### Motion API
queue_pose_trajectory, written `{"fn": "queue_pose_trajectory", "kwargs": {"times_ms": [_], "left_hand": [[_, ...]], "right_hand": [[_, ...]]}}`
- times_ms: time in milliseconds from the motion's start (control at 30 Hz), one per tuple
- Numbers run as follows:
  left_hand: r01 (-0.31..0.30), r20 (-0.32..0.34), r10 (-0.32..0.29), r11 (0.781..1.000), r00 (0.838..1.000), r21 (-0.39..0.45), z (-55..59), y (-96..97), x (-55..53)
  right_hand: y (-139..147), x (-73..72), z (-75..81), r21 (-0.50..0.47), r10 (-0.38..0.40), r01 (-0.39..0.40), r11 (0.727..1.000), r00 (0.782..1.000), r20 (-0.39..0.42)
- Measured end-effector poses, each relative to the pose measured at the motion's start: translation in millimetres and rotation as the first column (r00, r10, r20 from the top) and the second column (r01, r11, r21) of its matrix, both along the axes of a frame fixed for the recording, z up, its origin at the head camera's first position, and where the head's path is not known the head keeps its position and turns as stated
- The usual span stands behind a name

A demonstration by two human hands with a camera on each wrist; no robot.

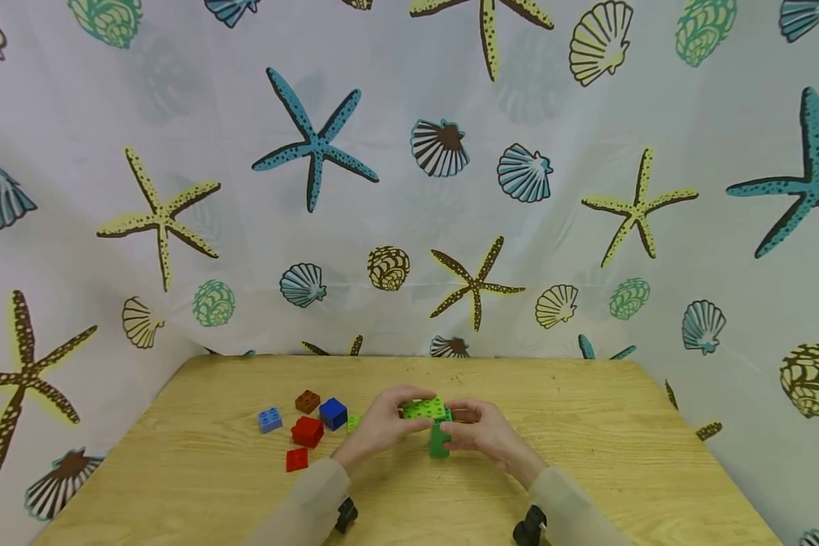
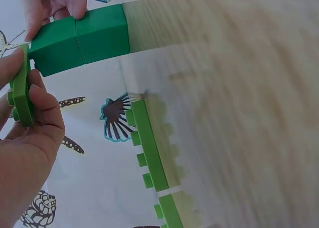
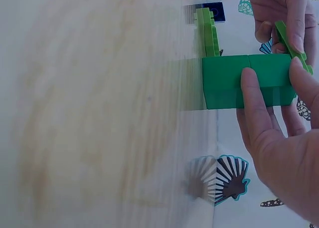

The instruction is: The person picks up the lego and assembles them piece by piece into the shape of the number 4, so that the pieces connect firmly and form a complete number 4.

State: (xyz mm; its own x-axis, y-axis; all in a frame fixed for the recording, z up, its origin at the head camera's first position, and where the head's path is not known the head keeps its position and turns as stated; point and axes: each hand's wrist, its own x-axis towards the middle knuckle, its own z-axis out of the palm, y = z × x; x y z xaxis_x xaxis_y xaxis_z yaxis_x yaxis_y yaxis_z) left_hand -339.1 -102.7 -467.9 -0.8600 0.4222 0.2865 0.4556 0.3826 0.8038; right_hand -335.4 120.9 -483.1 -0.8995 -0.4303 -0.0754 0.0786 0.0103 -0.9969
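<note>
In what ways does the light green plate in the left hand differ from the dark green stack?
The light green plate is thin; the dark green stack is two thick bricks high. The left hand pinches the plate; the stack stands on the table. Both are green.

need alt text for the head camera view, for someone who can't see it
A person's left hand holds a lime-green studded plate close to the top of an upright green block stack, which the right hand grips on a wooden table. Red, blue and brown blocks lie off to the left. Behind hangs a white cloth printed with starfish and shells.
</note>
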Motion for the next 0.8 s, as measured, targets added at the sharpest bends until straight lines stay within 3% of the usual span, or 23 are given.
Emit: {"fn": "queue_pose_trajectory", "kwargs": {"times_ms": [300, 800], "left_hand": [[0.036, 0.015, -0.037, 0.999, 0.999, 0.009, 0.5, 6.1, 1.5], [0.036, 0.038, -0.034, 0.998, 0.999, -0.052, 1.7, 11.8, 5.7]], "right_hand": [[0.4, 0.4, 1.0, -0.010, 0.017, -0.017, 1.000, 1.000, 0.002], [3.4, 5.0, -3.2, -0.013, 0.036, -0.037, 0.999, 0.999, -0.025]]}}
